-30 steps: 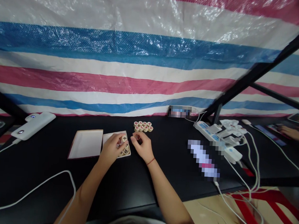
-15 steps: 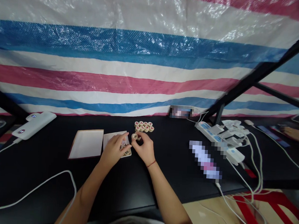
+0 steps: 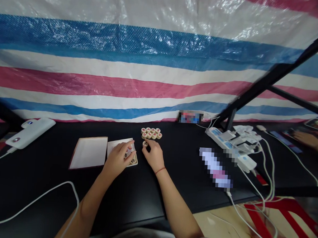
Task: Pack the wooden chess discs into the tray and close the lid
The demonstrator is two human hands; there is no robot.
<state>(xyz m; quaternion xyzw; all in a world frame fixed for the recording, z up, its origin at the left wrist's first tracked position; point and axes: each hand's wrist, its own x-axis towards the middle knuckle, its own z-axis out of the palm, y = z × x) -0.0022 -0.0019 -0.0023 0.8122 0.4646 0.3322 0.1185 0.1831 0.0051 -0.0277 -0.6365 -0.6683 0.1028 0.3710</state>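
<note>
So, mid-frame, a black-marked piece (image 3: 145, 143) is pinched in the right hand's (image 3: 154, 155) fingertips, just below two rows of red-marked pieces (image 3: 149, 135). The left hand (image 3: 118, 159) is held loosely curled over the box (image 3: 113, 145), thumb and fingers apart, nothing visibly gripped; the contents are half covered. Right of centre, a phone's (image 3: 215, 168) screen is pixelated; both forearms are cut off below.
</note>
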